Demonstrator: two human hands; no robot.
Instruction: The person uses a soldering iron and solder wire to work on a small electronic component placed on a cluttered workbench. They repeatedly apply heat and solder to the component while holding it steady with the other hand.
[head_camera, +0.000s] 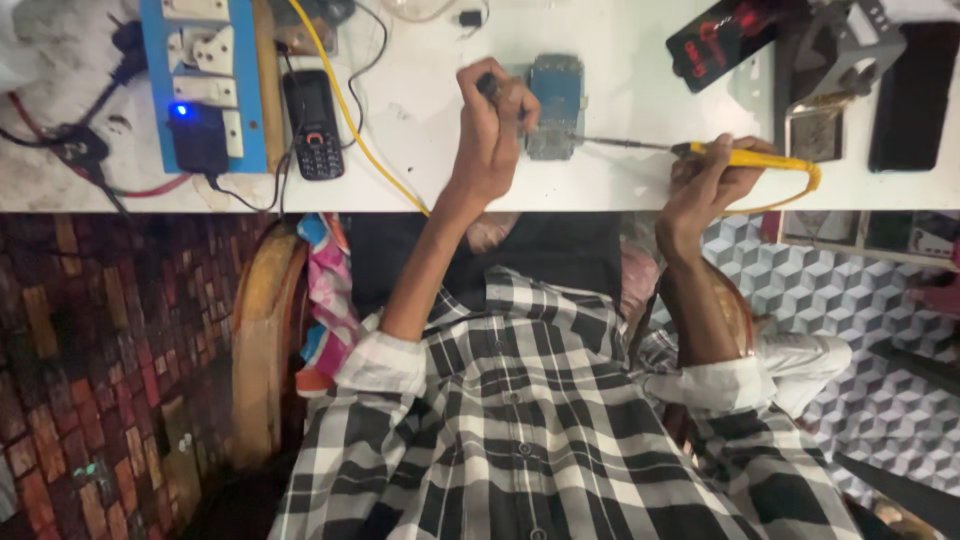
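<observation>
Holding a yellow soldering iron (745, 157), the right hand (712, 185) was closed round its handle, the tip reaching the opened phone board (555, 105) on the white bench (620, 185); the left hand (492, 125) was curled round a small dark tool (487, 84) beside the board; soldering seemed under way, the phone not yet reassembled; a black keypad phone (313, 125) lay apart.

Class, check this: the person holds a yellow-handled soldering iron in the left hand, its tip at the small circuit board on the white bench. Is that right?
Not quite. The head view shows the yellow-handled soldering iron in the right hand, not the left. Its tip does reach the small circuit board on the white bench.
</observation>
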